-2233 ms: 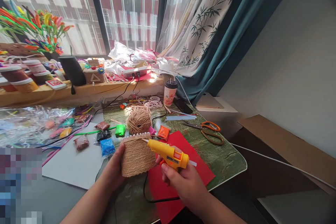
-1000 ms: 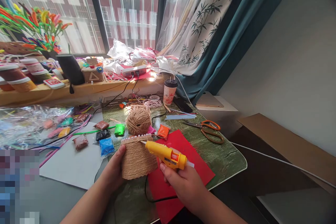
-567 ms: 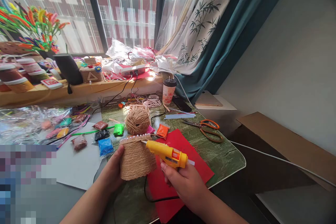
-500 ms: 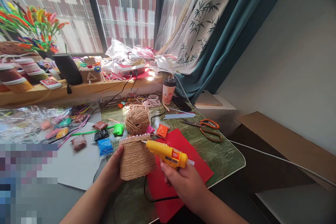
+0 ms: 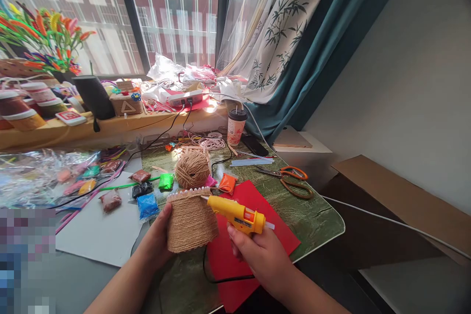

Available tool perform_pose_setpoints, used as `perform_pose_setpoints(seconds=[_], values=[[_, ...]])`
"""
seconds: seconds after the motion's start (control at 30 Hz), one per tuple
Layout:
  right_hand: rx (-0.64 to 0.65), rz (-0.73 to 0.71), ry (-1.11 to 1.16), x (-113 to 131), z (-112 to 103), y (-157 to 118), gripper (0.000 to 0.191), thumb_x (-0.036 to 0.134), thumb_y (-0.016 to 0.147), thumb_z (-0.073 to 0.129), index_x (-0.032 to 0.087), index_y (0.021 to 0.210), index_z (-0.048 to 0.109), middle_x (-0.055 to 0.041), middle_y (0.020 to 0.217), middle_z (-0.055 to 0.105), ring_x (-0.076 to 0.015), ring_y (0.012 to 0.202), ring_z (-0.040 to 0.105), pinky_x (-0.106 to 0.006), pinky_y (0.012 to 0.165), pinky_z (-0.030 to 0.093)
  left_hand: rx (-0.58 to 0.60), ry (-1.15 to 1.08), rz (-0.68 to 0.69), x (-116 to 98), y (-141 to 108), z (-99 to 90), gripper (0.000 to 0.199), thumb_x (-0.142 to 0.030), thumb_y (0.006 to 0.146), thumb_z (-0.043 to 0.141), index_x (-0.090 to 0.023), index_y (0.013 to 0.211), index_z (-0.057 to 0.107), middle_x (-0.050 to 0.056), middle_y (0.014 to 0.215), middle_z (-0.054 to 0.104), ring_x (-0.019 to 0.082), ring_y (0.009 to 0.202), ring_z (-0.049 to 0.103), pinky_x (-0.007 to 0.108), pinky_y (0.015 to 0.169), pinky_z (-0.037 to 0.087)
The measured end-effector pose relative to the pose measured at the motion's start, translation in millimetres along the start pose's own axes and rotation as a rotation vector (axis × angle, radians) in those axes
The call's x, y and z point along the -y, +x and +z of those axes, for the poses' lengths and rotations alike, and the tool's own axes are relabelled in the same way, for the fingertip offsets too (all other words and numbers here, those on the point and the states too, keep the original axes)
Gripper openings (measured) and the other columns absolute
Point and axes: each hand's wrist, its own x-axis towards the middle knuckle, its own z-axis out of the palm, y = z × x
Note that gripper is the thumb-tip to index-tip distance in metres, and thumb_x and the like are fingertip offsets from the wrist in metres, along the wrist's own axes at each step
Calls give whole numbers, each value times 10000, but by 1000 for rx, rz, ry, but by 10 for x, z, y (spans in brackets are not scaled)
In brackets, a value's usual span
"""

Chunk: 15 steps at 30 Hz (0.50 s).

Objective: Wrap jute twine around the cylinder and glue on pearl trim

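My left hand (image 5: 159, 235) grips the left side of a twine-wrapped cup (image 5: 192, 223), its fingers partly hidden behind it. A row of white pearl beads (image 5: 189, 192) runs along the cup's upper rim. In my right hand (image 5: 257, 252) is a yellow glue gun (image 5: 237, 213), with a clear glue stick poking out of its back. The gun's nozzle meets the cup just under the beads, near the right end of the rim. Right behind the cup rests a ball of twine (image 5: 192, 169). A red sheet (image 5: 253, 245) lies beneath the gun and my right hand.
Scissors (image 5: 289, 181) with orange handles lie to the right, near glue sticks (image 5: 252, 162) and a lidded paper cup (image 5: 236, 127). Small clay packets, such as a blue one (image 5: 147, 205), sit left of the twine. The gun's black cord (image 5: 235, 279) loops over the red sheet.
The glue gun has slid slightly to the right along the cup's rim. My left hand keeps the cup almost where it was.
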Motion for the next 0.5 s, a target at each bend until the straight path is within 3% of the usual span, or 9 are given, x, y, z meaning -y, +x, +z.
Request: perform_pose_setpoints(seconds=[0.5], values=[[-16, -6, -7, -23, 1, 2, 545, 724, 782, 754, 200, 753, 608, 25, 583, 541, -151, 561, 537, -278, 542, 450, -28, 5, 15, -2, -1, 9, 302, -409, 929, 791, -195, 1141, 814, 113, 1063, 865, 370, 1261, 732, 523, 1214, 464]])
